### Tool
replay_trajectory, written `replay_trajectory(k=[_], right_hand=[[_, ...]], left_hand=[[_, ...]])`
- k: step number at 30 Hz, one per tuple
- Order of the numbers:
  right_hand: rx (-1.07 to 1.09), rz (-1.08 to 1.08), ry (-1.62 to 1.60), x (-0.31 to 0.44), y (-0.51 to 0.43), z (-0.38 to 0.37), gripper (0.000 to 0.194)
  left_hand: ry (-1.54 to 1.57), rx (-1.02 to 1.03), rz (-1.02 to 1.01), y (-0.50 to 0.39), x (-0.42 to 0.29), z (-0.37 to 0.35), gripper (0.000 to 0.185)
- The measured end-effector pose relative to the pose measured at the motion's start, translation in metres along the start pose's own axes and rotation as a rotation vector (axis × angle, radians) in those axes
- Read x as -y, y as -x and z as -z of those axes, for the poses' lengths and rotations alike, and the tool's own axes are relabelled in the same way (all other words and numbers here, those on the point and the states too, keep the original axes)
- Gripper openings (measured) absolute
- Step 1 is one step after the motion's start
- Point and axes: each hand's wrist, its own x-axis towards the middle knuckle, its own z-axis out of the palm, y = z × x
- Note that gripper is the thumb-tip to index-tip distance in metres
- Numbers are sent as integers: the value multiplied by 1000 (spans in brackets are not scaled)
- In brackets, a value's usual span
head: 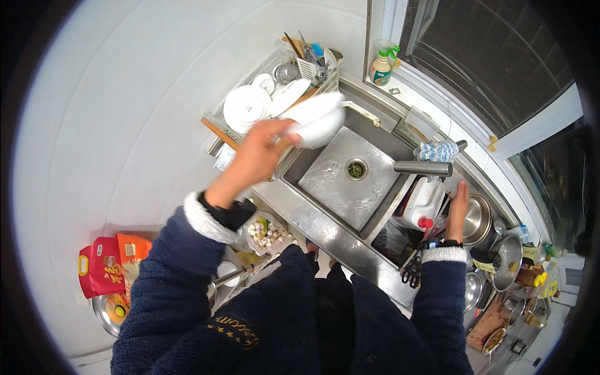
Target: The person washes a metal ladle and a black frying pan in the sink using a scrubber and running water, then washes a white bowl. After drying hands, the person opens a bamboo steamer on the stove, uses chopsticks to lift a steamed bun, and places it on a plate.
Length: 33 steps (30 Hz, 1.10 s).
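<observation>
My left hand (pixel 265 150) grips a white dish (pixel 323 127) by its edge. The dish is blurred, so I cannot tell whether it is a bowl or a plate, or a single piece. It is over the left end of the stainless steel sink (pixel 328 187), beside a dish rack (pixel 212 115) that holds white plates (pixel 247 108). On the far side of the sink's right end, my right hand (pixel 458 211) is seen edge-on with its fingers stretched out and nothing visible in it. It is near the faucet (pixel 423 168) and a white plastic jug (pixel 424 201).
Green scraps sit in the drain (pixel 356 169). A spray bottle (pixel 381 68) stands on the windowsill. A blue-patterned cloth (pixel 436 151) lies by the faucet. Steel pots (pixel 476 220), scissors (pixel 411 272) and a wooden cutting board (pixel 485 323) are at right. Below the counter is a bag of mushrooms (pixel 267 234).
</observation>
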Motion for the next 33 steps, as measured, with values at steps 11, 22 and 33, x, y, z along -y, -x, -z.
replay_trajectory(k=[11, 22, 33], right_hand=[[-90, 42, -57, 50, 70, 9, 42], [162, -85, -461, 110, 57, -62, 28], [-23, 172, -898, 204, 84, -40, 14]], left_hand=[[-384, -78, 199, -66, 201, 38, 30], [-485, 91, 223, -78, 308, 13, 36], [-563, 186, 62, -106, 288, 35, 42]])
